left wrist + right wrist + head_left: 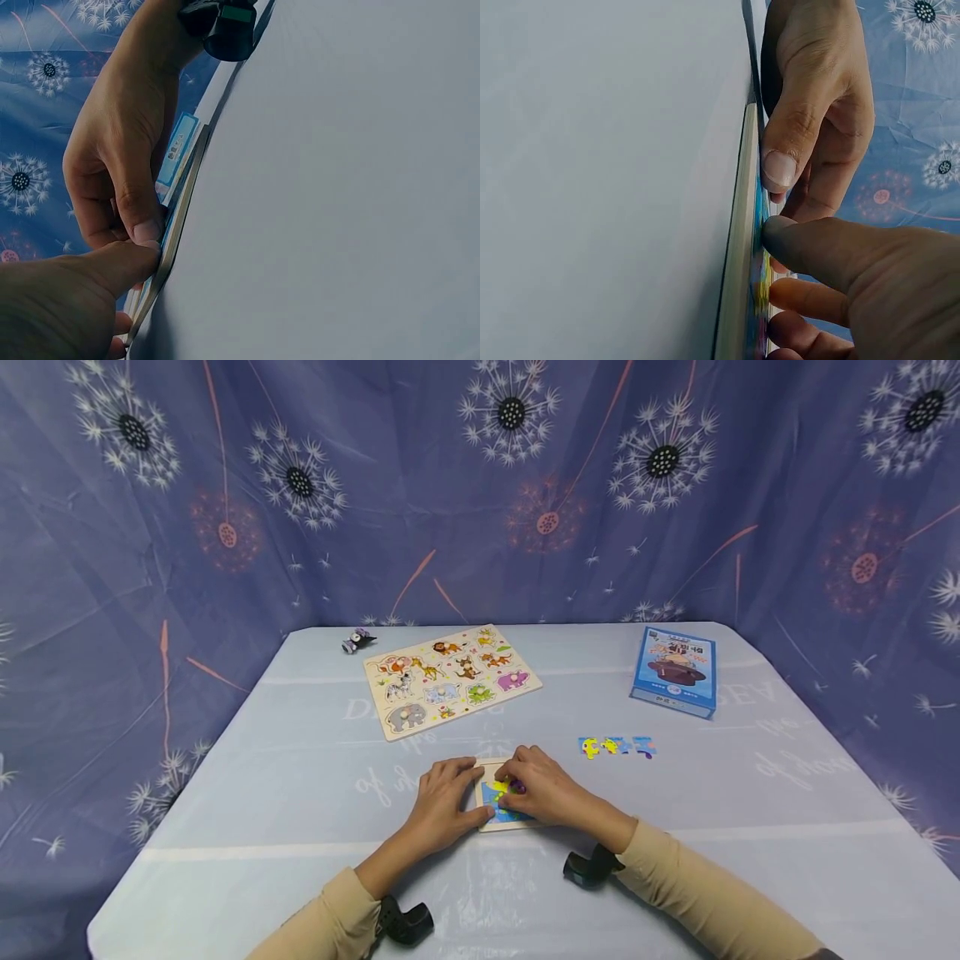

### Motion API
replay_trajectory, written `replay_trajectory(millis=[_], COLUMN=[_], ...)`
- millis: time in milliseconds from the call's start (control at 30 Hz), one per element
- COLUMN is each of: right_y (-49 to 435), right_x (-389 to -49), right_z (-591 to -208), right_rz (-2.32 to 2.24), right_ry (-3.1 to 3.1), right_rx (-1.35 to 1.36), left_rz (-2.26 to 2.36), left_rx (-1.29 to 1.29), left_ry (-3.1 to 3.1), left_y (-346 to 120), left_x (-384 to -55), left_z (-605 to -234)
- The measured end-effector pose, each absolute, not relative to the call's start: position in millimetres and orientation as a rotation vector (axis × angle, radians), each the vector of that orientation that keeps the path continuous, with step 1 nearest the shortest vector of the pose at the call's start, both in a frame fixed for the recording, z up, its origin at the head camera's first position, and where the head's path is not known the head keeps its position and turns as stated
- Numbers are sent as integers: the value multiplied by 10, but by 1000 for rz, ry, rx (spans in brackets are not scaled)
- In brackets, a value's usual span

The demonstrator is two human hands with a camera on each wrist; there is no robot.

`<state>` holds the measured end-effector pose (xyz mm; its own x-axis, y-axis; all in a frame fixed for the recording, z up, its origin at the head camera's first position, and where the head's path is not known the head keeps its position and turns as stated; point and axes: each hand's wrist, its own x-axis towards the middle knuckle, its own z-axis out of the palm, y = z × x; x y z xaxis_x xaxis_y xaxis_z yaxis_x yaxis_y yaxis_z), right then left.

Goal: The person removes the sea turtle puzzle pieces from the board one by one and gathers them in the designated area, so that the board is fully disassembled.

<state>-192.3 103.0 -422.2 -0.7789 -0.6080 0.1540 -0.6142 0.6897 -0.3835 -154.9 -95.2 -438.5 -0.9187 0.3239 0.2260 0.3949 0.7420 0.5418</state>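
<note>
A small wooden puzzle board (486, 823) with a blue and yellow picture lies in front of me in the head view. My left hand (442, 802) grips its left side, thumb low on the picture and fingers at the upper left corner. Over the right half bends my right hand (551, 789), its thumb and fingers pinching a puzzle piece (517, 786) with purple on it, mostly covered. In the right wrist view the right fingertips (784, 289) touch the picture surface. Several loose jigsaw pieces (611, 745) lie in a row beyond the right hand.
A larger animal peg puzzle (420, 672) lies at the back left, beside a small black and purple toy (358, 640). At the back right is a blue box (675, 670) with a hat picture. A dandelion-print curtain (420, 485) hangs behind the table (262, 827).
</note>
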Motion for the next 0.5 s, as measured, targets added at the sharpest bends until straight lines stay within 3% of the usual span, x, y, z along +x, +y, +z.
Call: replay_trajectory(millis=[500], right_y=[1024], right_x=[-1921], right_z=[-4225], right_rz=[675], right_ry=[-2901], right_rx=[1028], left_rz=[-893], left_rx=[-609], left_ry=[-2833], left_y=[-965], left_x=[-1552], left_z=[-4387])
